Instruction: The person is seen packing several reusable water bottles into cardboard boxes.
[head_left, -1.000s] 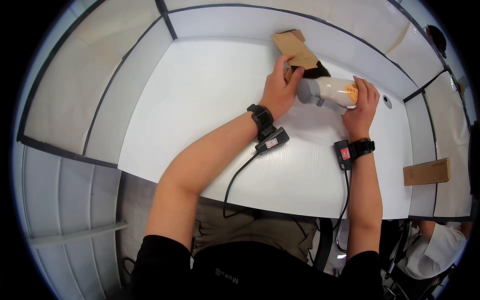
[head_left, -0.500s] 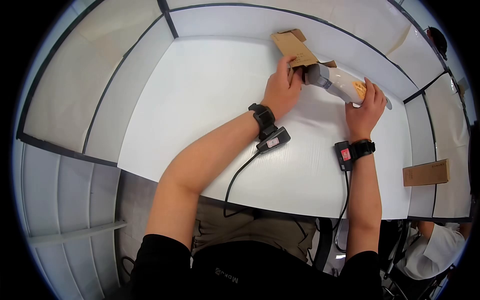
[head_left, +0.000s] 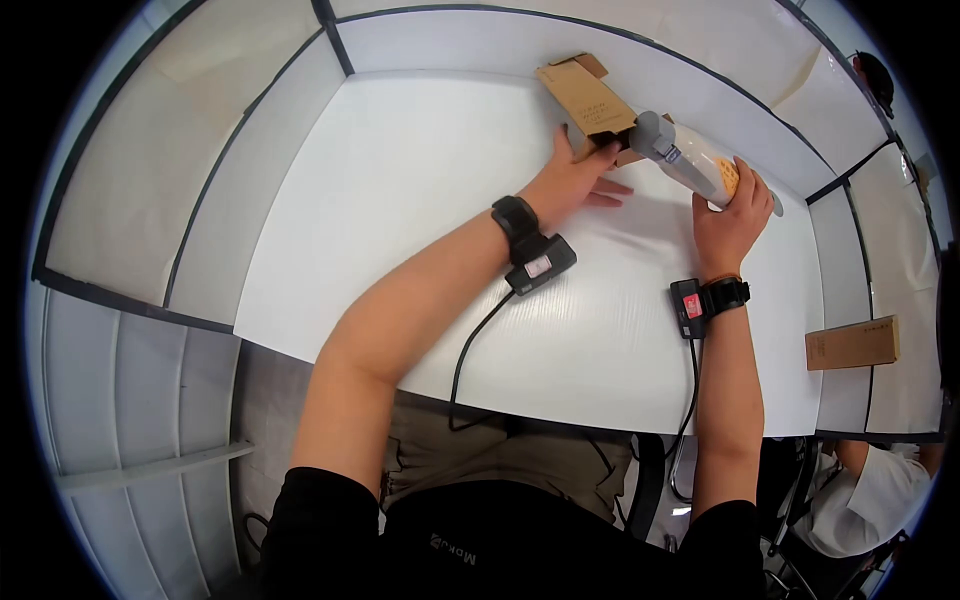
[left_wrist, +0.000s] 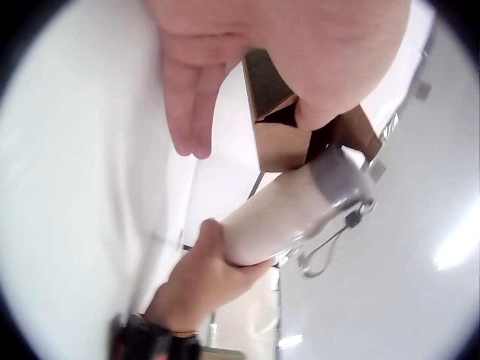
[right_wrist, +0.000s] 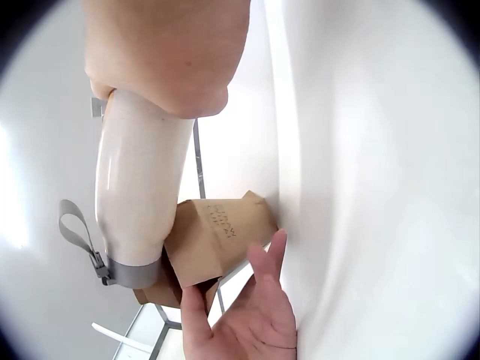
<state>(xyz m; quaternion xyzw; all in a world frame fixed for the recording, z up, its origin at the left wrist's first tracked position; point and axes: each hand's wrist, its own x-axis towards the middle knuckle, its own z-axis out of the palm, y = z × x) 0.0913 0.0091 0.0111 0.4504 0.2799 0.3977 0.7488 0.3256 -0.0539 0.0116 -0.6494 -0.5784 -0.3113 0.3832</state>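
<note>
My right hand (head_left: 732, 220) grips the lower end of a cream bottle (head_left: 692, 168) with a grey lid, wrist strap and orange label. The bottle is tilted, lid toward an open-ended cardboard box (head_left: 588, 98). In the left wrist view the lid (left_wrist: 337, 178) lies beside the box's opening, partly over a flap. My left hand (head_left: 562, 188) is at the box's near end. Its thumb touches the opening's edge while two other fingers stretch out straight, away from the box. The right wrist view shows the left hand (right_wrist: 251, 322) under the box (right_wrist: 217, 232).
A second cardboard box (head_left: 853, 344) is at the right side of the white table (head_left: 400, 210). Pale partitions (head_left: 470, 50) with dark edges surround the table. Cables run from both wrist cameras. Another person's white sleeve (head_left: 870, 510) shows at the lower right.
The bottle has moved up and right, its lid now tilted up near the box opening. My left hand has shifted slightly down and left, with fingers spread out. The box has turned slightly.
</note>
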